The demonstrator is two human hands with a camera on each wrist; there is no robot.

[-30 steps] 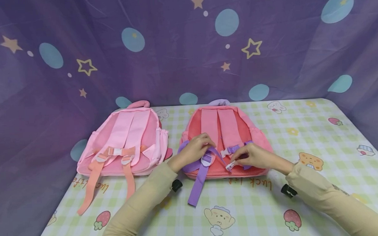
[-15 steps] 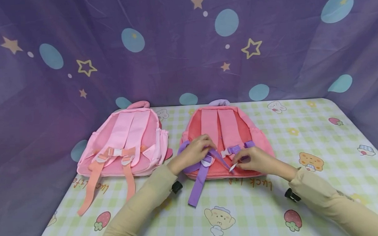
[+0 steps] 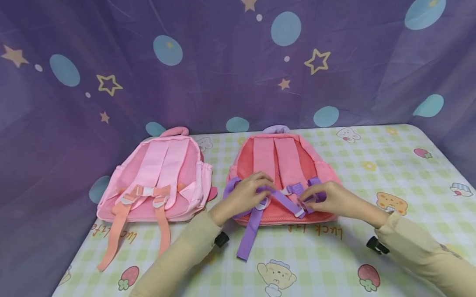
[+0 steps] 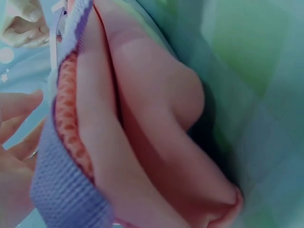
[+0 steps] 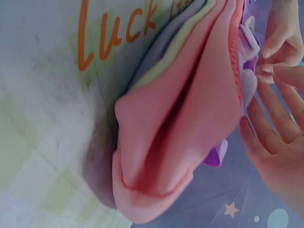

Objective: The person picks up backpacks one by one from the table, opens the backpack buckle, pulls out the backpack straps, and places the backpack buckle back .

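Note:
In the head view, a coral-pink backpack (image 3: 333, 173) lies with its shoulder straps facing up. My left hand (image 3: 247, 192) pinches a purple strap (image 3: 286, 202) over the lower left of the backpack. That strap slants down to the right and ends in a small white buckle piece (image 3: 299, 213). My right hand (image 3: 332, 200) is beside this end, fingertips near the lower right strap; its fingers look loosely extended in the right wrist view. Between the hands lies a purple buckle (image 3: 295, 189). A white strap adjuster (image 3: 262, 204) is partly hidden below my left hand.
A light pink backpack (image 3: 134, 178) with orange straps (image 3: 117, 235) lies to the left. Both backpacks rest on a green checked tablecloth (image 3: 325, 268) with cartoon prints. A purple patterned curtain (image 3: 220, 79) stands behind the table.
My right hand has let go of the white buckle piece and shifted slightly right. The purple strap's end now lies flatter and further right. My left hand has barely moved.

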